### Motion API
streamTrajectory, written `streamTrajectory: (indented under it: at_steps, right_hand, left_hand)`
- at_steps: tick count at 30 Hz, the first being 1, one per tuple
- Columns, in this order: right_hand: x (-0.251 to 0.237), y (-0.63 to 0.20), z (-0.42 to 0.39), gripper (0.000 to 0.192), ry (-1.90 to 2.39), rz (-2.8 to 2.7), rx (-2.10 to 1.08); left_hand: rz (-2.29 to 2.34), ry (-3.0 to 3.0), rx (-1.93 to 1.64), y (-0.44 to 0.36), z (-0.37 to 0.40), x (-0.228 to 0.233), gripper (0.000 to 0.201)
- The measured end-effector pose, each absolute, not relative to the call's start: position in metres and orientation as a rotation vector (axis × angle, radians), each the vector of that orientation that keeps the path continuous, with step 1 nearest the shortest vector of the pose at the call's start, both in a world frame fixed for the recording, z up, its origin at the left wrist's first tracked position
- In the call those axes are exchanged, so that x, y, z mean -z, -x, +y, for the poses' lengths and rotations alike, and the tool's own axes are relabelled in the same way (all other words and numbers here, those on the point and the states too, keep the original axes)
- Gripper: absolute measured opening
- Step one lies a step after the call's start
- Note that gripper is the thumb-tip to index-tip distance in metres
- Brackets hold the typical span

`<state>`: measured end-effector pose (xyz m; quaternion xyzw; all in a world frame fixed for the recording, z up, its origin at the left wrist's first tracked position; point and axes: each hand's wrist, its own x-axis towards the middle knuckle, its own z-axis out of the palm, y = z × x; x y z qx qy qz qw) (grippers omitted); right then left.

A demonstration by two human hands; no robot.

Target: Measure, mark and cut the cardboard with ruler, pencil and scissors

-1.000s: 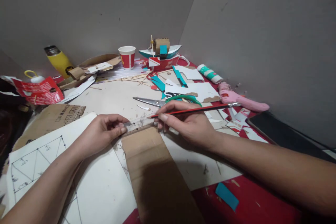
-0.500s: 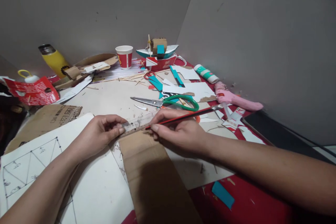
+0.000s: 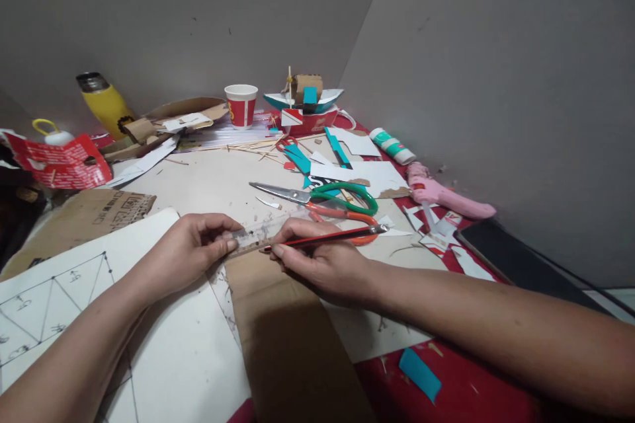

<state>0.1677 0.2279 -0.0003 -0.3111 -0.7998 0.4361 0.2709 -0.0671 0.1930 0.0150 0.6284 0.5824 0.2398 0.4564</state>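
Observation:
My left hand point(image 3: 203, 248) pinches the near end of a clear ruler point(image 3: 255, 234), which lies across the far end of a brown cardboard strip point(image 3: 288, 337). A red and black pencil point(image 3: 327, 236) is gripped in my right hand point(image 3: 317, 258), its tip down at the ruler's edge on the cardboard. Just beyond my right hand lie scissors point(image 3: 282, 193) with green and orange handles, blades pointing left. Under my left forearm rests a white sheet point(image 3: 183, 350) with a truss-like drawing of triangles.
Behind stand a yellow bottle point(image 3: 106, 106), a red and white paper cup point(image 3: 241, 107) and a small model boat point(image 3: 305, 100). On the right lie a pink glue gun point(image 3: 449, 198), a green and white roll point(image 3: 391, 145) and paper scraps. A teal piece point(image 3: 420, 373) sits on the red cloth.
My right hand has drawn the pencil tip left along the ruler's edge, toward my left hand. More of the scissors' orange handle shows. My left hand keeps its hold on the ruler.

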Motion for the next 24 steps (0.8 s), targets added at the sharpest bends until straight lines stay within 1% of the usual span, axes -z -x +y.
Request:
streamTrajectory:
  at_steps: [14,20,24]
  right_hand:
    - [0.0017,-0.1683,0.2287,0.012,0.780,-2.251,-1.024]
    - [0.0010,-0.1686,0.2298,0.013,0.837,-2.194,-1.179]
    - [-0.0001,-0.1681,0.2298,0.014,0.841,-2.201,-1.148]
  left_hand:
    - [1.409,-1.580,-0.620,0.0645,0.1932,-0.0168,0.022]
    - [1.433,-1.578,-0.618,0.0644,0.1940,-0.0171,0.024]
    - [1.418,-1.552,-0.619,0.0658,0.1943,-0.0142,0.024]
